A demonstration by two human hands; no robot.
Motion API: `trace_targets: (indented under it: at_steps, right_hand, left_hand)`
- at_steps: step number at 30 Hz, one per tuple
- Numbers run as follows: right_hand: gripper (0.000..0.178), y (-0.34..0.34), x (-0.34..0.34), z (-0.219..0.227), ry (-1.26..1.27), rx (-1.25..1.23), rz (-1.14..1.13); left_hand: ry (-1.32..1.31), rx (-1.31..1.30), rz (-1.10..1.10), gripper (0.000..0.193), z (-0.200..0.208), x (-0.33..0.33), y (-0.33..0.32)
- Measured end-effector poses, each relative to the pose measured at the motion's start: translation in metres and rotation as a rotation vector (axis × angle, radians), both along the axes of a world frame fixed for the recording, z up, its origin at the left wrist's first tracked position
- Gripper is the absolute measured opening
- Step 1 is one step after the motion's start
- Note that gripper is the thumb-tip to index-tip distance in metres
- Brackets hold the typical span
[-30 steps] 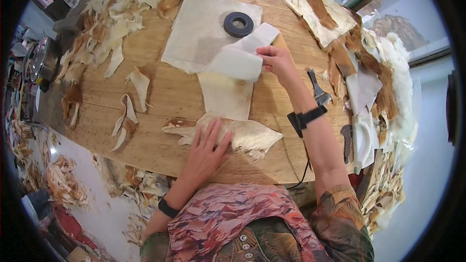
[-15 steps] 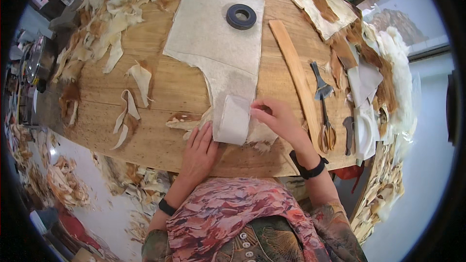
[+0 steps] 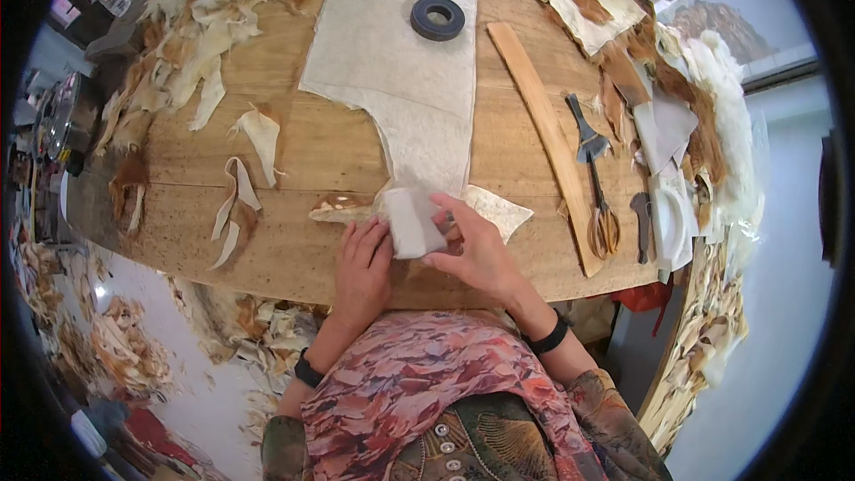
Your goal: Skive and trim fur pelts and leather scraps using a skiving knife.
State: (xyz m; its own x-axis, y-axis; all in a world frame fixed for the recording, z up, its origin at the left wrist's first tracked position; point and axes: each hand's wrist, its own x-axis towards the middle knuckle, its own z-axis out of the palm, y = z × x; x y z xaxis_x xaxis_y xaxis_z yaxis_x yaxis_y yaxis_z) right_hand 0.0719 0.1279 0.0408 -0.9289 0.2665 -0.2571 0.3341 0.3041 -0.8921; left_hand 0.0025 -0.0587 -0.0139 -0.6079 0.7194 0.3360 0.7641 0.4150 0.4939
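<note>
A pale, pattern-shaped sheet (image 3: 396, 53) lies lengthwise on the wooden table, its narrow end toward me. That end is folded over into a thick whitish flap (image 3: 412, 230) raised between my hands. My right hand (image 3: 476, 245) grips the flap's right side, thumb near and fingers beyond. Flat beside the flap's left edge rests my left hand (image 3: 363, 263), fingertips touching it and thumb hidden. Beneath the fold, pieces of hide stick out: a brown-and-cream one (image 3: 340, 207) at left and a cream one (image 3: 500, 210) at right. A dark ring-shaped weight (image 3: 437, 18) sits on the sheet's far part.
Right of the sheet lie a wooden strip (image 3: 545, 147), scissors (image 3: 603, 223) and a black-handled flat-bladed tool (image 3: 588, 138). Fur and hide scraps (image 3: 191, 31) are heaped far left; more furs (image 3: 704, 134) line the right edge. Loose offcuts (image 3: 236, 205) lie at left.
The folded end has come up and shortened toward the table's far side. My right hand has moved from the fold's edge to gripping it; my left hand stays beside it.
</note>
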Motion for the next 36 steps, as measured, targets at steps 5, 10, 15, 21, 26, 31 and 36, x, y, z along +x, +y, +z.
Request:
trace_targets:
  at_steps: [5,10,15,21,26,31,36]
  right_hand:
    - [0.070,-0.012,0.006,0.015,0.019,0.322,0.321]
    - [0.054,-0.013,0.017,-0.014,0.079,0.394,0.425]
    - [0.030,-0.019,0.019,-0.019,0.224,0.530,0.474]
    - [0.025,-0.026,0.025,-0.018,0.287,0.569,0.414]
    - [0.024,-0.030,0.028,-0.021,0.209,0.564,0.381]
    - [0.029,-0.006,0.030,-0.003,0.149,0.384,0.516]
    - [0.028,0.138,0.047,0.036,0.023,0.356,-0.032]
  left_hand:
    - [-0.112,0.069,0.048,0.036,-0.001,-0.002,-0.003]
    - [-0.110,0.135,0.029,0.035,-0.002,-0.006,-0.003]
    - [-0.077,0.129,0.023,0.032,-0.004,-0.006,-0.002]
    - [-0.167,0.211,0.065,0.032,0.004,-0.010,0.006]
    - [-0.053,-0.049,-0.097,0.046,0.035,-0.028,0.042]
    - [0.031,-0.276,-0.171,0.055,0.010,-0.013,0.040]
    - [0.050,-0.345,-0.133,0.048,0.016,0.009,0.033]
